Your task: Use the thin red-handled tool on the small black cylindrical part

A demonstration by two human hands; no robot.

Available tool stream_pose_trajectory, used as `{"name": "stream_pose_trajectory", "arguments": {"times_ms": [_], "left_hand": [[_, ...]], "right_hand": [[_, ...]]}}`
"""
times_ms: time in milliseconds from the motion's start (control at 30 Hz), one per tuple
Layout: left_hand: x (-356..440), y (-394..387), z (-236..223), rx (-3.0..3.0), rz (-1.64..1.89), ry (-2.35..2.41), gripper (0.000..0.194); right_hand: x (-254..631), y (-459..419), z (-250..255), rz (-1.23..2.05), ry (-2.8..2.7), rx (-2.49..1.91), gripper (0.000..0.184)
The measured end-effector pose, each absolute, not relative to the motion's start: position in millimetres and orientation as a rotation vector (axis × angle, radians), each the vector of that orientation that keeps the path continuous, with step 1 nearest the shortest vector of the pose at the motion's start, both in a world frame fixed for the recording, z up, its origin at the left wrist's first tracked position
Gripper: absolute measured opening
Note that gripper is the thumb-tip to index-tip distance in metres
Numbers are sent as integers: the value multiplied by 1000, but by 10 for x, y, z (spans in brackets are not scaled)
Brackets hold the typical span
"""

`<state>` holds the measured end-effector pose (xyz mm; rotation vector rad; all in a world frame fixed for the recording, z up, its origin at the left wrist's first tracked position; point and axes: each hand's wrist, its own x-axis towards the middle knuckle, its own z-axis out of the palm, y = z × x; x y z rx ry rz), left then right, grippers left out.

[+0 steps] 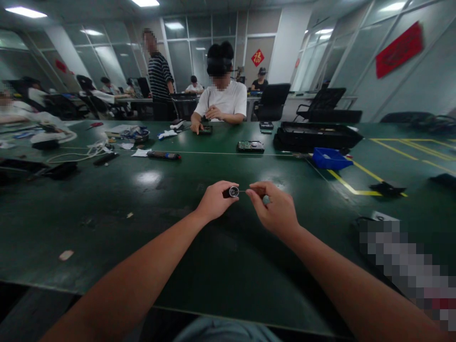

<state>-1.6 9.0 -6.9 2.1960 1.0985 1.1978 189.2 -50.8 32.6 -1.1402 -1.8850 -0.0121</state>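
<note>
My left hand (215,202) is wrapped round a short black cylinder (233,192) above the green table. The cylinder's round, silver-rimmed end faces me, and the fingers cover most of its body. To the right of it, my right hand (272,206) pinches a thin metal rod (242,191) between thumb and forefinger. The rod points left at the round end; whether its tip touches or goes inside, I cannot tell. What kind of thing the cylinder is does not show clearly.
On the green table (171,228) lie a dark pen-shaped tool (164,155), an opened hard drive (251,146), a black tray (317,136) and a blue bin (331,158). Across the table a person in white (223,97) works. White cables (85,153) lie at the left.
</note>
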Motion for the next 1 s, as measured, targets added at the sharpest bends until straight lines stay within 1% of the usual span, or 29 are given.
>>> {"name": "stream_pose_trajectory", "arguments": {"times_ms": [67,167,300,533,733,1000], "left_hand": [[-14,87,-63,2207,1194,1111,35],[-8,76,-48,2215,1178,1111,33],[-5,62,-39,2220,1165,1092,31],[-21,78,-51,2217,1224,1127,35],[-26,101,-58,2233,1259,1098,38],[-14,85,-45,2224,1252,1096,36]], "right_hand": [[1892,-517,348,34,-1922,-1112,12],[1891,-535,387,84,-1961,-1123,10],[1871,-561,397,133,-1939,-1137,16],[1860,-496,307,399,-1646,-1148,21],[1903,-326,236,704,-1235,-1081,27],[1836,-489,295,316,-1510,-1191,21]]}}
